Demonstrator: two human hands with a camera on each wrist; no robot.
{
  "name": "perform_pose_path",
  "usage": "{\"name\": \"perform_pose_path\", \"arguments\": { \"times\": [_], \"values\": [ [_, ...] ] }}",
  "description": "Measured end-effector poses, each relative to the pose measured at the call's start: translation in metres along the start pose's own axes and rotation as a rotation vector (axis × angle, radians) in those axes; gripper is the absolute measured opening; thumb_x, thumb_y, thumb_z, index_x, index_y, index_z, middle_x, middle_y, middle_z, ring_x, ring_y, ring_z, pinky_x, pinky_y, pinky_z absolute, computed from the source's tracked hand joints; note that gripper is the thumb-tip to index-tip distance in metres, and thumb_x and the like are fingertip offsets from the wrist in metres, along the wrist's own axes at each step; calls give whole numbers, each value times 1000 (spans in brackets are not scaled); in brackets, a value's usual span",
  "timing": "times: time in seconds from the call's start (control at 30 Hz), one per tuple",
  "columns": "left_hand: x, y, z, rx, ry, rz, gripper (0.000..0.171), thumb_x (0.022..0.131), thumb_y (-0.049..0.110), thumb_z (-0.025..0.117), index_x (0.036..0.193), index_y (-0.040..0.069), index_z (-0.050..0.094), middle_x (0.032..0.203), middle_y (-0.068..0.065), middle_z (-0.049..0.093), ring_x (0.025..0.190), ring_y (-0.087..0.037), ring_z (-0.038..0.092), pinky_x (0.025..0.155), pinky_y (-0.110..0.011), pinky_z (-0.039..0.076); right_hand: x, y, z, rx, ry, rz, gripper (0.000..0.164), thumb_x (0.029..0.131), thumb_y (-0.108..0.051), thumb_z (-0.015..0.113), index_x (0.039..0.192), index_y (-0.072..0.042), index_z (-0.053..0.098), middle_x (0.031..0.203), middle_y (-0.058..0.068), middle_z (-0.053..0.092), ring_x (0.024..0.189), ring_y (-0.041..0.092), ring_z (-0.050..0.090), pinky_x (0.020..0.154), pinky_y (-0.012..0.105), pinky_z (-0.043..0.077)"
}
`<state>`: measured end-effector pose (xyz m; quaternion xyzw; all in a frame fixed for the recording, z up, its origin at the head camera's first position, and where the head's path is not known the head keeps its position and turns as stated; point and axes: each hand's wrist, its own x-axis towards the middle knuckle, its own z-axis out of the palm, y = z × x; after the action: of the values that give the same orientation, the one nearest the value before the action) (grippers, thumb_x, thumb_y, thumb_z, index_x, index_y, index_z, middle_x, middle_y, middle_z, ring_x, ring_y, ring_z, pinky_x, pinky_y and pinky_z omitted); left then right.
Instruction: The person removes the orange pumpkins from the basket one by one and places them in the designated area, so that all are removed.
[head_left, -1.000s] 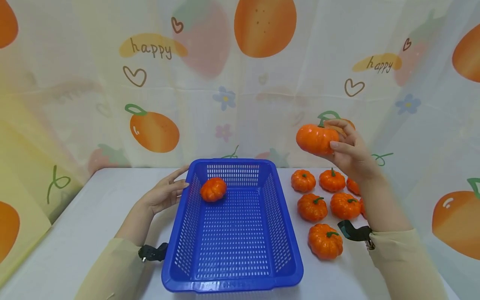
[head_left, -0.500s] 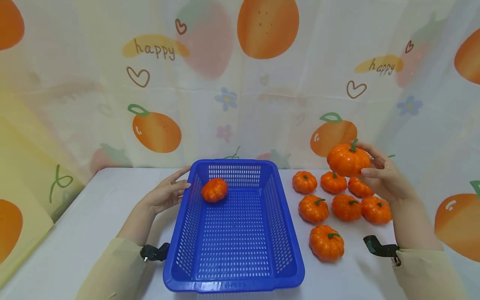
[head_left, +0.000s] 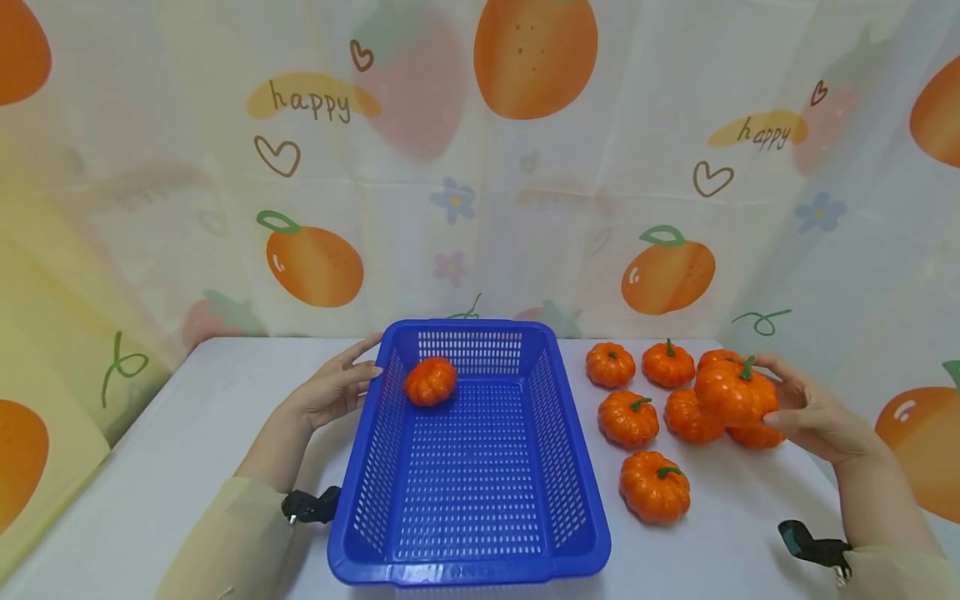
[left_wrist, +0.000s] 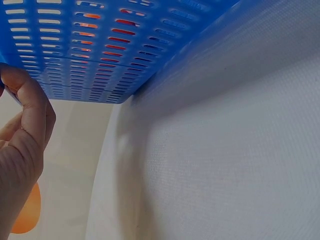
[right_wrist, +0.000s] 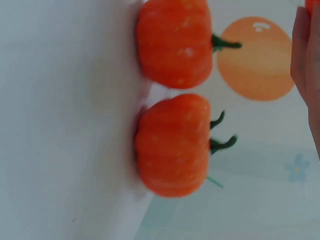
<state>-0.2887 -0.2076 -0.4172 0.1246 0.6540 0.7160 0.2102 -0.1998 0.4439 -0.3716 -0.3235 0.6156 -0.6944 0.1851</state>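
My right hand [head_left: 817,414] grips a small orange pumpkin [head_left: 733,393] by its right side, thumb in front and fingers behind, its green stem pointing up. It hangs over the right end of the pumpkin group and hides parts of the ones behind it. In the right wrist view only the edge of the hand [right_wrist: 309,75] shows. My left hand [head_left: 333,390] holds the left rim of a blue plastic basket [head_left: 592,533], thumb at the rim; the left wrist view shows bent fingers [left_wrist: 32,107] there. One pumpkin [head_left: 431,382] lies tilted inside, at the basket's far left.
Several pumpkins stand in rows right of the basket, the nearest one [head_left: 655,488] closest to me. Two pumpkins, an upper one [right_wrist: 175,45] and a lower one [right_wrist: 172,147], fill the right wrist view. A fruit-print curtain [head_left: 525,208] hangs behind the white table [head_left: 150,483].
My right hand has carried its pumpkin rightward and down, from in front of the curtain to low over the right end of the group. The left hand and basket stay in place.
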Motion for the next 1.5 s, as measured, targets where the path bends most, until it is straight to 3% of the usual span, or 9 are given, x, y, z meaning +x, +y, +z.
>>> {"name": "perform_pose_path", "arguments": {
  "times": [0.27,0.47,0.57,0.67,0.9,1.07,1.33,1.5],
  "values": [
    [1,-1,-2,10,-1,1,73,102,13,49,160,22,6,119,2,64,94,-8,71,87,-28,60,-19,12,-3,-49,-83,97,75,87,18,47,151,-15,27,146,-6,46,126,8,57,102,27,53],
    [0,0,0,7,-1,5,74,102,13,50,160,22,6,121,1,64,96,-9,72,87,-29,60,-28,22,-7,-34,-127,206,73,87,12,50,152,-15,30,148,-10,39,127,10,56,104,28,52],
    [-1,1,0,-2,-10,12,74,101,12,50,160,21,6,120,1,64,95,-9,72,87,-29,60,-33,27,-9,-81,-110,243,73,85,9,54,150,-15,32,148,-13,34,127,6,52,104,27,52],
    [-1,2,0,-1,-18,17,74,102,12,50,160,20,5,119,2,65,95,-9,72,86,-28,60,-38,33,-10,-109,-81,285,72,83,8,58,147,-17,37,146,-18,36,127,-1,47,105,21,50],
    [0,1,1,-7,-6,15,73,102,11,50,160,21,8,119,2,66,95,-9,72,86,-29,60,-42,44,-11,-148,-107,336,69,81,10,60,145,-5,36,146,-13,48,132,-6,42,105,11,39],
    [0,1,0,-4,-15,21,73,102,11,50,160,21,6,118,2,66,96,-9,72,87,-28,60,-41,46,-11,-190,-127,450,70,82,3,60,146,0,32,148,-10,48,132,-2,44,102,14,39],
    [-1,1,0,-2,-16,24,75,102,11,50,160,18,4,118,2,66,95,-9,72,86,-28,60,-34,40,-8,-361,-127,603,72,84,-10,64,147,-2,30,147,-20,46,129,-7,42,103,39,32],
    [-1,1,1,-5,-16,21,74,102,11,50,160,20,5,119,2,65,96,-9,72,86,-28,60,-34,38,-7,-388,-113,654,74,85,-12,65,150,-5,30,144,-27,44,126,-12,41,101,39,33]
  ]
}}
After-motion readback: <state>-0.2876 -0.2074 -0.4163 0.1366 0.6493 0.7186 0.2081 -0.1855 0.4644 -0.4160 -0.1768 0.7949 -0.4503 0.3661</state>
